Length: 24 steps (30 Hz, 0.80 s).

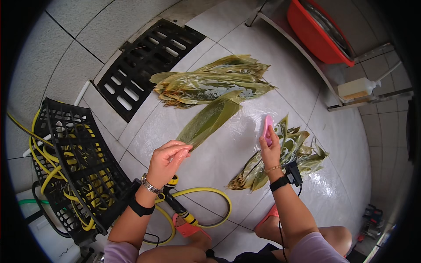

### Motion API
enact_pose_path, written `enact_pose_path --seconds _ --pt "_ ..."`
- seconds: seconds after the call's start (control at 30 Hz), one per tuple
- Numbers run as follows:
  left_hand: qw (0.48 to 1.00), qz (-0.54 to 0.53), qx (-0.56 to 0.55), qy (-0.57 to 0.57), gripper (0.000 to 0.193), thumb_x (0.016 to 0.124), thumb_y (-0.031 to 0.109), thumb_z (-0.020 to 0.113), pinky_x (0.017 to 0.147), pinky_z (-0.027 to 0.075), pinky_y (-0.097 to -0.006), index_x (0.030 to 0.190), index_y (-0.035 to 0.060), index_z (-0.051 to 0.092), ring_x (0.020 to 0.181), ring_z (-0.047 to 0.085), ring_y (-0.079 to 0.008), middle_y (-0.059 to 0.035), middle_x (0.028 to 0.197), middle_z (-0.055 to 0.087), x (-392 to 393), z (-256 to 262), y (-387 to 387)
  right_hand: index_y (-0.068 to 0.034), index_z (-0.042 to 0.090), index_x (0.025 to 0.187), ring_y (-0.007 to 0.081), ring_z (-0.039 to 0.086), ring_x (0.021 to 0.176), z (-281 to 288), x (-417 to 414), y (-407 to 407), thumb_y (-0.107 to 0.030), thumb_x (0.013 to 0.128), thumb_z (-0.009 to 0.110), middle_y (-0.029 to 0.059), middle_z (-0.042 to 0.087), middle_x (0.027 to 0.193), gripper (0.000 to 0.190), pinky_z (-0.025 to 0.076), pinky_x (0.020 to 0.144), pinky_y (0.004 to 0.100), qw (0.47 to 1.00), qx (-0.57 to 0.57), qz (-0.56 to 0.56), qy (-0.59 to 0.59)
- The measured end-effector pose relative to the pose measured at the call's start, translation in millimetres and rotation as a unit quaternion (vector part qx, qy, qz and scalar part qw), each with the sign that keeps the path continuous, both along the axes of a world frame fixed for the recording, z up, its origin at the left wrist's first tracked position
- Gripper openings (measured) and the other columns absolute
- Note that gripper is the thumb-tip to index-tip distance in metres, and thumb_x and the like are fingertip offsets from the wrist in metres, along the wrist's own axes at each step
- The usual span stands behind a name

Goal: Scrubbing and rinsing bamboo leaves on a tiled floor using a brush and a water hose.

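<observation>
My left hand (169, 159) pinches the near end of a long, wet green leaf (210, 120) between thumb and fingers. The leaf's far end rests at the edge of a large pile of wet leaves (213, 85) on the tiled floor. In my right hand (271, 151) is a pink handled tool (268, 130), perhaps a scrubbing brush; its working side is hidden. That hand is above a second, smaller pile of leaves (296, 141), whose middle my wrist and forearm partly cover.
A black drain grate (151, 65) lies beyond the large pile. Black plastic crate (82, 157) with a yellow hose stands at left. Hose nozzle (179, 207) lies near my foot. A red basin (319, 33) and spray bottle (357, 88) are at upper right. Wet floor tiles (210, 171) shine.
</observation>
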<state>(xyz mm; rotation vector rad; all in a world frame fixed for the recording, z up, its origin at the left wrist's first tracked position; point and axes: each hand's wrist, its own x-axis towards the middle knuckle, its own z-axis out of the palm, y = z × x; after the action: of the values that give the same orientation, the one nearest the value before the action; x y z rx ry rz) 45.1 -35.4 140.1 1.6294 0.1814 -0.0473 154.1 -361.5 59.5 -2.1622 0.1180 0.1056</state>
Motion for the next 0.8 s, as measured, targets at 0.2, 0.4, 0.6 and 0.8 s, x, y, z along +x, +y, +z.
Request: enact_pose_path --seconds 0.2,0.4,0.6,0.8 --pt "0.952 0.019 0.238 0.192 0.025 0.078 -0.003 0.063 0.066 0.053 -0.0273 0.103 -0.0001 0.062 0.072 0.065 -0.0148 -0.0108 0.088 0.067 -36.2 -101.2 15.2 -0.01 0.046 0.136 0.0259 0.051 0.109 9.8 -18.7 50.5 -0.01 0.084 0.063 0.0159 0.046 0.126 0.055 0.043 0.092 0.0331 0.996 -0.055 0.034 -0.057" --pt "0.934 0.093 -0.133 0.318 0.026 0.079 -0.003 0.065 0.067 0.055 -0.0294 0.105 -0.0044 0.058 0.076 0.067 -0.02 -0.0141 0.093 0.066 -48.9 -153.3 36.3 -0.01 0.048 0.133 0.0379 0.045 0.112 14.0 -87.8 153.2 -0.005 0.077 0.063 0.0214 0.041 0.131 0.059 0.039 0.098 0.0408 0.928 -0.078 0.358 -0.071" --pt "0.905 0.146 -0.159 0.366 0.024 0.08 -0.003 0.065 0.068 0.057 -0.0294 0.103 -0.0071 0.058 0.078 0.067 -0.0216 -0.0147 0.092 0.065 -55.4 -138.5 44.1 -0.009 0.05 0.128 0.0375 0.051 0.095 -24.7 -6.4 95.7 -0.005 0.08 0.055 0.02 0.048 0.12 0.049 0.045 0.08 0.044 0.928 -0.26 0.215 -0.155" --pt "0.911 0.117 -0.128 0.374 0.022 0.08 -0.004 0.064 0.067 0.056 -0.0293 0.101 -0.0052 0.058 0.077 0.067 -0.0208 -0.0128 0.09 0.066 -49.7 -147.1 42.7 -0.007 0.048 0.132 0.0393 0.048 0.103 -14.7 -39.1 138.9 -0.007 0.078 0.061 0.0233 0.044 0.126 0.055 0.042 0.089 0.0439 0.925 -0.179 0.298 -0.156"
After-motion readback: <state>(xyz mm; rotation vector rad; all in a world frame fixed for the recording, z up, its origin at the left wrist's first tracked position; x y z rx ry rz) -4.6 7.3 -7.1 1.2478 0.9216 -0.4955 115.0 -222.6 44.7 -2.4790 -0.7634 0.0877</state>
